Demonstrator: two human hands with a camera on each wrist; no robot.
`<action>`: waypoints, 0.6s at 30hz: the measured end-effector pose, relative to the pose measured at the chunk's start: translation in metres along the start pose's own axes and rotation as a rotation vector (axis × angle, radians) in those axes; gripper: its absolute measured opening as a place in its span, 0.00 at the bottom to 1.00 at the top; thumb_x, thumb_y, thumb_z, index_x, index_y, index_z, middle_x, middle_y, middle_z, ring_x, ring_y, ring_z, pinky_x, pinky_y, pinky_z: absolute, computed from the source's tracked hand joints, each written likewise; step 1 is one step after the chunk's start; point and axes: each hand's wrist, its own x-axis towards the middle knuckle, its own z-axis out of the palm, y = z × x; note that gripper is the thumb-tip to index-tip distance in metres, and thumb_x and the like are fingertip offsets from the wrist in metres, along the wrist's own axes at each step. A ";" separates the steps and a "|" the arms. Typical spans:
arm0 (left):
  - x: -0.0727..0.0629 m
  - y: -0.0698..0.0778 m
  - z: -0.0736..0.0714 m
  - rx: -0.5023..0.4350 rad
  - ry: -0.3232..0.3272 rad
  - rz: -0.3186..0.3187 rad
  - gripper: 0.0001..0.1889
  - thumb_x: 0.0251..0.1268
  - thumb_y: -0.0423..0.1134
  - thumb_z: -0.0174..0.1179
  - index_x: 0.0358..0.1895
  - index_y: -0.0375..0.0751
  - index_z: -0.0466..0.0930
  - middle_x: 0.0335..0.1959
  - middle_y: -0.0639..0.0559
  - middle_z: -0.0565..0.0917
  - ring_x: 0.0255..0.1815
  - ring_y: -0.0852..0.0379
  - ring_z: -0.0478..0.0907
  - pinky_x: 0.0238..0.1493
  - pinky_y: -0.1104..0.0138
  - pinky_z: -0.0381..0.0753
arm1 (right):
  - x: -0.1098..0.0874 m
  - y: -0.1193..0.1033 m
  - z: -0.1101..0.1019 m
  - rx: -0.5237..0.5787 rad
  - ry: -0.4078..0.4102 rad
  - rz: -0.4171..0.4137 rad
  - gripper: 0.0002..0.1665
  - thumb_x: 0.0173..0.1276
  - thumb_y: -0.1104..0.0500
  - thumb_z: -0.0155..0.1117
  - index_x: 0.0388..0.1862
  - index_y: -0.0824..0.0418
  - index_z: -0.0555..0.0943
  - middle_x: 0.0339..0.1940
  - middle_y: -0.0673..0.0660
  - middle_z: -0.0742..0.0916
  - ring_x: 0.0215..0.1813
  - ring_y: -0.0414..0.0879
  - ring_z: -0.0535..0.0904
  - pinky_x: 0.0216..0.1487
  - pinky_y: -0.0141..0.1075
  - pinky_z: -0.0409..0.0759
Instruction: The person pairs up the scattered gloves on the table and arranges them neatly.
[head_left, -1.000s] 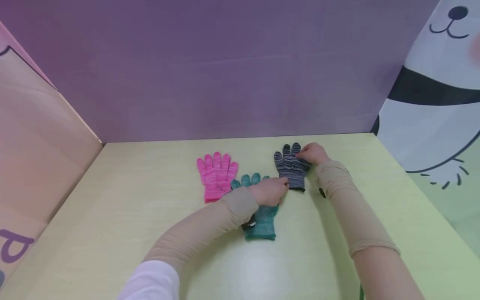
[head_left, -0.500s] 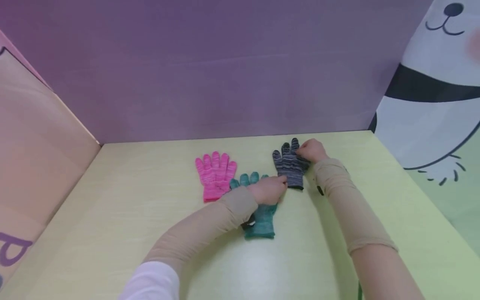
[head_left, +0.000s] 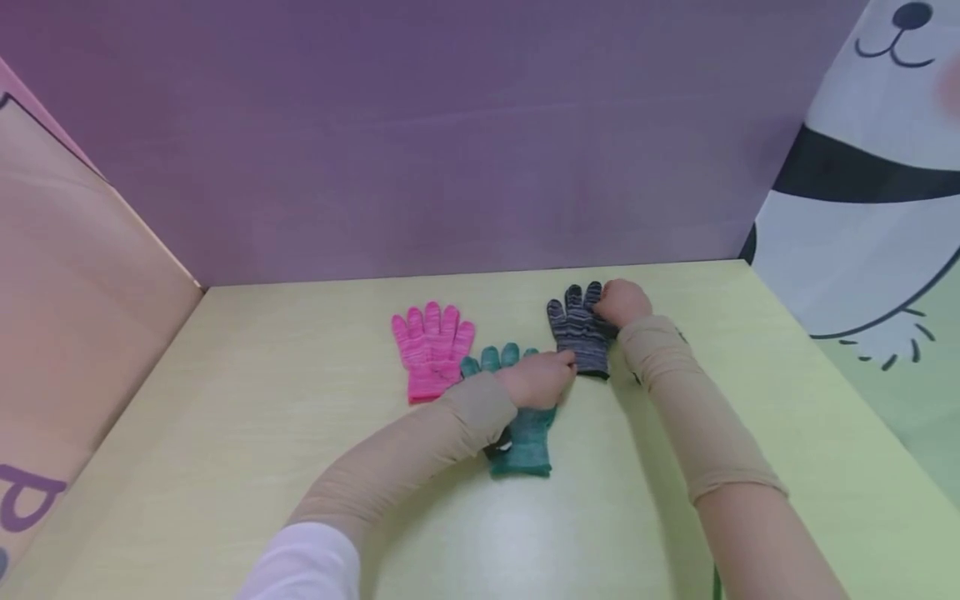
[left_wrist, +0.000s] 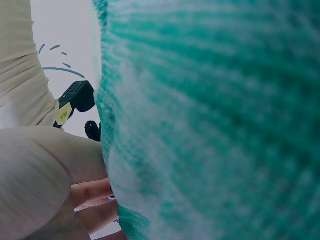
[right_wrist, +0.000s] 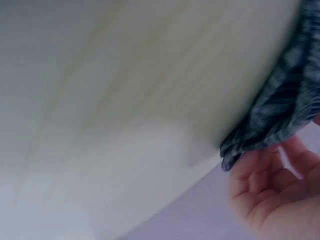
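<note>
A grey-and-black striped knit glove (head_left: 582,335) lies palm-down or palm-up, I cannot tell which, near the back of the table. My left hand (head_left: 536,380) pinches its cuff at the lower left corner. At its upper right side, my right hand (head_left: 626,302) pinches the thumb area; the right wrist view shows curled fingers (right_wrist: 257,172) at the dark glove's edge (right_wrist: 280,107). Partly hidden under my left hand and forearm is a green knit glove (head_left: 528,442), which fills most of the left wrist view. A pink knit glove (head_left: 433,354) lies flat to its left.
The pale yellow table (head_left: 262,433) meets a purple wall panel (head_left: 480,150) at the back. A pink panel (head_left: 90,275) stands on the left, and a panel with a cartoon animal (head_left: 877,250) on the right.
My right hand and wrist have shifted slightly left and turned a little at the striped glove's side. My left hand stays at the cuff; the pink and green gloves lie as before.
</note>
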 end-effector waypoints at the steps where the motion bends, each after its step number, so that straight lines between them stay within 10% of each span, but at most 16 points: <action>1: 0.000 0.000 0.000 0.000 -0.002 -0.001 0.22 0.66 0.39 0.55 0.62 0.35 0.72 0.55 0.47 0.72 0.51 0.55 0.77 0.53 0.68 0.79 | 0.001 0.000 0.001 -0.030 -0.001 -0.014 0.09 0.60 0.59 0.56 0.26 0.64 0.72 0.25 0.59 0.78 0.31 0.53 0.74 0.33 0.44 0.73; 8: 0.001 0.002 0.000 -0.007 -0.009 -0.008 0.23 0.67 0.39 0.55 0.63 0.35 0.71 0.56 0.47 0.72 0.52 0.55 0.77 0.54 0.69 0.78 | 0.003 0.002 0.002 -0.125 -0.091 -0.049 0.24 0.69 0.57 0.50 0.61 0.68 0.72 0.59 0.70 0.77 0.61 0.65 0.72 0.62 0.54 0.70; 18: 0.001 0.002 0.000 -0.025 -0.012 -0.026 0.21 0.68 0.38 0.54 0.62 0.35 0.72 0.55 0.48 0.73 0.52 0.55 0.77 0.53 0.69 0.79 | -0.011 0.014 -0.026 0.045 0.003 -0.018 0.23 0.68 0.56 0.49 0.52 0.72 0.76 0.53 0.72 0.80 0.57 0.66 0.74 0.58 0.54 0.72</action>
